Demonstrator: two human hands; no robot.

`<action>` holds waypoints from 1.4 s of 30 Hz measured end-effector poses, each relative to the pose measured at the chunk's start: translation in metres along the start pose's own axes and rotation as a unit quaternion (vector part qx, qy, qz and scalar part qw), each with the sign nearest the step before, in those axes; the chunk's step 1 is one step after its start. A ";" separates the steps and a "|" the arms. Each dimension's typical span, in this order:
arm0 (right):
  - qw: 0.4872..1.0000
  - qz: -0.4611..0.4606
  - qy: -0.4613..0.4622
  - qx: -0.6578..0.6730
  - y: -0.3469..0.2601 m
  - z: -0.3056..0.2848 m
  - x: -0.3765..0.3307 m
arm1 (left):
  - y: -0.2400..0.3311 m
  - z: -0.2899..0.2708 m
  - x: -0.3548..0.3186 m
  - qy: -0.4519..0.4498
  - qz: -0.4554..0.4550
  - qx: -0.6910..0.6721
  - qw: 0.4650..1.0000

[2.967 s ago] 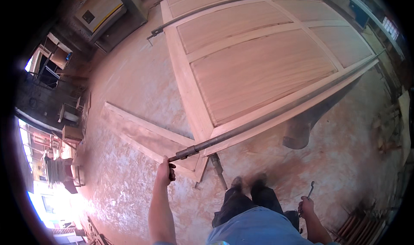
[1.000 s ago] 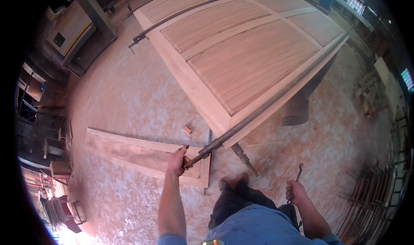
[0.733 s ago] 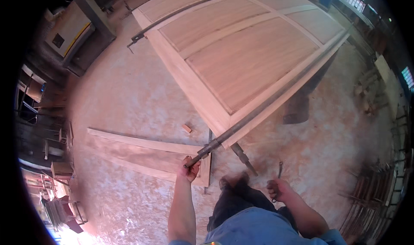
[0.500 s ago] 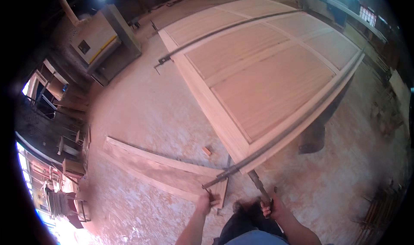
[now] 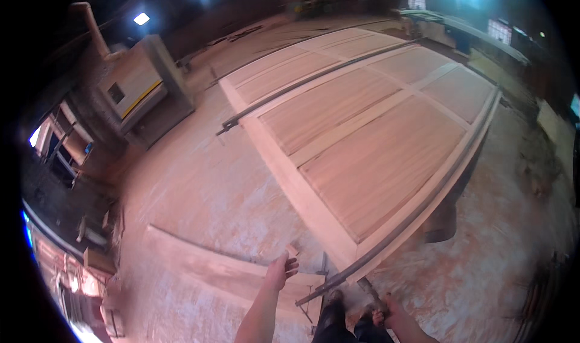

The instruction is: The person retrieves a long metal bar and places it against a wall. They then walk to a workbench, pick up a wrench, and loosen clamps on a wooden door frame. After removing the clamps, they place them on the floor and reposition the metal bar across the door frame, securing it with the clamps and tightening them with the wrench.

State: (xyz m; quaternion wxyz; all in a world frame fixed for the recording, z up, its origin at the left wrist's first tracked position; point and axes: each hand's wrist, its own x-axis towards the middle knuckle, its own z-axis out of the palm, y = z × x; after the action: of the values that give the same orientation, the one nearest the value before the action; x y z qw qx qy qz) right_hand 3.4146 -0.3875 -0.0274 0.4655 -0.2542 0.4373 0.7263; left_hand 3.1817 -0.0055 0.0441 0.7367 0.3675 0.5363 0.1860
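A large pale wooden panelled door (image 5: pixel 374 168) lies flat at waist height, with long metal bar clamps across it. The near clamp (image 5: pixel 386 240) runs along its close edge, and its handle end (image 5: pixel 308 300) juts out past the door's corner. My left hand (image 5: pixel 280 271) is raised left of that end, touching nothing, its fingers loosely bent and apart. A small wood block (image 5: pixel 292 249) on the floor shows just beyond the fingertips. My right hand (image 5: pixel 386 311) is closed around a dark, long tool (image 5: pixel 369 290) below the door's near edge; blur hides its kind.
A second bar clamp (image 5: pixel 314 77) spans the door's middle. On the floor at left lies a long wooden board (image 5: pixel 205 258). A big boxy machine (image 5: pixel 139 95) with a yellow stripe stands at far left. Beneath the door is a dark support (image 5: pixel 441 222); metal bars (image 5: pixel 538 300) lie at right.
My left hand has come off the near clamp's handle and risen up and left. The right hand keeps its hold on the dark tool. My view has tilted upward.
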 end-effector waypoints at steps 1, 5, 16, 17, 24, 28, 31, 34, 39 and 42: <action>0.999 -0.026 0.004 -0.026 0.006 0.012 -0.009 | 0.010 0.012 0.021 -0.012 0.009 -0.024 1.000; 0.956 -0.219 -0.042 -0.190 0.036 0.039 -0.039 | 0.044 0.060 0.087 -0.020 -0.011 -0.141 0.990; 0.991 0.002 0.014 -0.130 -0.018 -0.032 0.043 | 0.058 0.124 0.108 -0.181 0.018 -0.234 0.955; 0.986 -0.013 0.066 -0.152 -0.021 -0.031 0.047 | 0.058 0.123 0.109 -0.172 0.026 -0.221 0.960; 0.952 0.075 0.128 -0.266 -0.032 0.012 0.033 | 0.051 0.121 0.117 -0.148 0.032 -0.221 0.963; 0.951 0.084 0.136 -0.266 -0.033 0.034 0.018 | 0.052 0.128 0.111 -0.144 0.036 -0.244 0.958; 0.979 0.086 0.077 -0.169 -0.034 0.026 0.014 | 0.052 0.133 0.112 -0.109 0.026 -0.248 0.962; 0.976 0.000 0.127 -0.176 -0.007 0.093 -0.029 | 0.042 0.114 0.127 -0.122 0.049 -0.239 0.962; 0.980 -0.007 0.069 -0.188 -0.035 -0.033 0.033 | 0.057 0.142 0.109 -0.126 0.012 -0.247 0.961; 0.964 -0.106 0.203 -0.132 -0.024 -0.011 0.039 | 0.060 0.127 0.106 -0.105 0.034 -0.243 0.964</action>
State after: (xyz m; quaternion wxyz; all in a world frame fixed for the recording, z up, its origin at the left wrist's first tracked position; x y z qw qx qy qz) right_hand 3.4182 -0.3752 -0.0728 0.4038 -0.5007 0.3932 0.6570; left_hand 3.3444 0.0620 0.0390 0.8493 0.2128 0.3819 0.2958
